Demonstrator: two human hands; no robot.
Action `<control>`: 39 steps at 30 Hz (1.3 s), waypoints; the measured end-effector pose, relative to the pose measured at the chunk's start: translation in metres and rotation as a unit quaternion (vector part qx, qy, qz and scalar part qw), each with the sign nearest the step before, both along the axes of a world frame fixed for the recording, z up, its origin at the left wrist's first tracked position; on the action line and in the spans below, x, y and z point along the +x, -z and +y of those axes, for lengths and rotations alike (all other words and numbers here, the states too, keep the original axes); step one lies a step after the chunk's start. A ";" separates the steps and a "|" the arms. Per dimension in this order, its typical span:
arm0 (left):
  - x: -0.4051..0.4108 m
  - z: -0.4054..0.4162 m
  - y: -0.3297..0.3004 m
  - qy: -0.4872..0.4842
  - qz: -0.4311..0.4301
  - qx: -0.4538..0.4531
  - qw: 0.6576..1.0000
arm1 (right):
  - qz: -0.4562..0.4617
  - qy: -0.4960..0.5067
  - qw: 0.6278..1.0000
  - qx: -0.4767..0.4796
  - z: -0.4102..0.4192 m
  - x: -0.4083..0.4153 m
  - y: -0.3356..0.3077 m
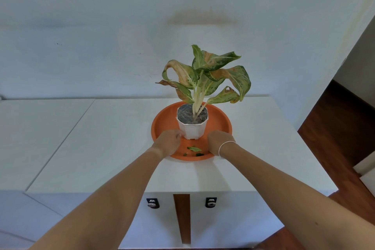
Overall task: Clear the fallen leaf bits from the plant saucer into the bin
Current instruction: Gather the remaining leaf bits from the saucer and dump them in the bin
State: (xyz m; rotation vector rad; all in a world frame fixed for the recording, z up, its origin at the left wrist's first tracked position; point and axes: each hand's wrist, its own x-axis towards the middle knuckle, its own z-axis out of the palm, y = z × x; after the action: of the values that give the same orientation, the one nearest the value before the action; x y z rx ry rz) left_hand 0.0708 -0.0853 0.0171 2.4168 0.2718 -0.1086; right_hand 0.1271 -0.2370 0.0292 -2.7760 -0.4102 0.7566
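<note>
An orange saucer [162, 122] is sitting on a white cabinet [113, 138], and everything else is placed around it. A white pot [192, 128] is standing upright inside the saucer, slightly behind its centre, holding a plant [205, 75] whose green leaves are browning and curling at several edges.

The leaf bits [194, 150] are lying on the saucer floor in front of the pot, near the front rim: one larger pale green piece and a few small dark scraps just beside it.

The left hand [168, 143] is resting over the saucer's front-left rim, knuckles up, with its fingertips reaching the lower left side of the pot. Whether it is pinching the pot or only touching it, I cannot tell, since the fingers are curling out of sight. The right hand [220, 142] is sitting over the front-right rim, just beside the pot's lower right side, fingers bent downward; its hold is likewise hidden, so I cannot tell if it is gripping anything. A thin white band [226, 146] is circling the right wrist.

The leaf bits are lying between the two hands, untouched by either. Below the saucer, on the cabinet front, two dark latches [152, 203] are flanking a brown gap.
</note>
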 end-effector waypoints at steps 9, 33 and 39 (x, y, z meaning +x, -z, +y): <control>0.003 0.000 0.003 0.127 0.059 0.119 0.983 | 0.040 0.068 0.983 0.168 -0.018 0.000 -0.013; 0.013 -0.010 0.017 0.158 0.006 0.186 0.970 | 0.230 0.259 0.855 0.386 -0.032 0.010 0.008; 0.014 -0.015 0.026 0.094 -0.022 0.169 0.981 | 0.084 0.097 0.969 0.212 -0.020 0.003 -0.002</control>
State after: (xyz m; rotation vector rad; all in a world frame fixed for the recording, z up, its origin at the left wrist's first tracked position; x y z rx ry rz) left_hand 0.0847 -0.1007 -0.0088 2.7763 0.0416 -0.0985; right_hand 0.1296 -0.2572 0.0310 -2.2927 -0.2289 0.7469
